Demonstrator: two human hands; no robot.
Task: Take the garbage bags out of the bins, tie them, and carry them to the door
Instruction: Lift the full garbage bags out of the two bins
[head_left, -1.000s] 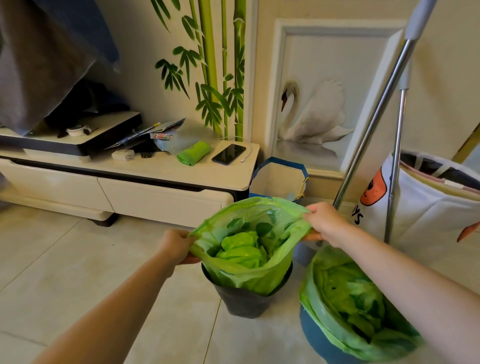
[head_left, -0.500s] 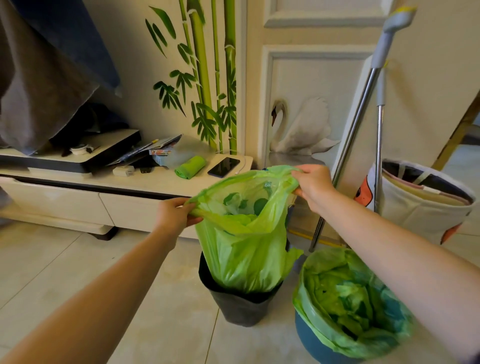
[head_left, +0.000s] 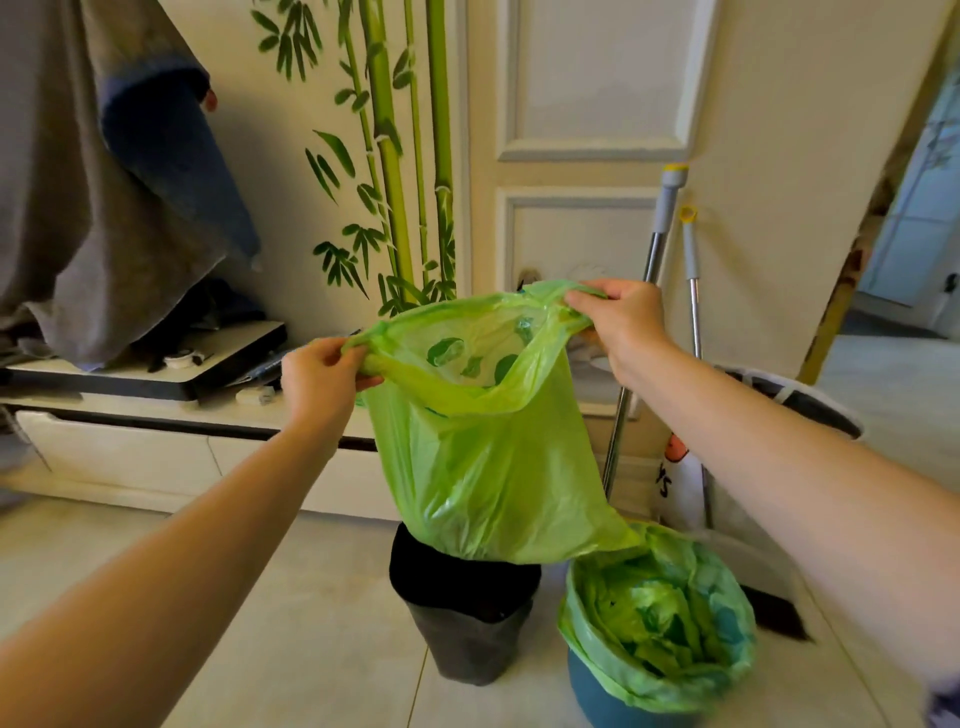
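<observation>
**First bag nearly clear of its bin, nothing tied yet**

The fingers of the left hand (head_left: 319, 374) are closed in a pinch on the left edge of the green garbage bag (head_left: 488, 467), bunching the rim into a small twist against the thumb. The right hand (head_left: 621, 325) is likewise closed on the far right edge of the rim, thumb on top and fingers curled beneath, gripping a fold of plastic. Between the two pinches the mouth of the bag is stretched wide open and sags in the middle; a few dark green scraps show through the thin film inside.

Below the hands the bag hangs down as a loose sack, and its bottom is right at the mouth of the black bin (head_left: 465, 608); whether the lowest part is fully out I cannot tell, since the bin's rim hides it. One lower corner of the bag drapes toward the blue bin (head_left: 623, 696) just beside it, which has its own green liner (head_left: 660, 618) folded over the rim with crumpled green contents inside.

By my reading the task is at an early stage: the first bag is almost lifted free but its mouth is open and untied, the second bag sits untouched in its bin, and nothing has been carried to the door. Two mop handles (head_left: 657, 249) lean against the wall behind the right hand, close enough to snag.
</observation>
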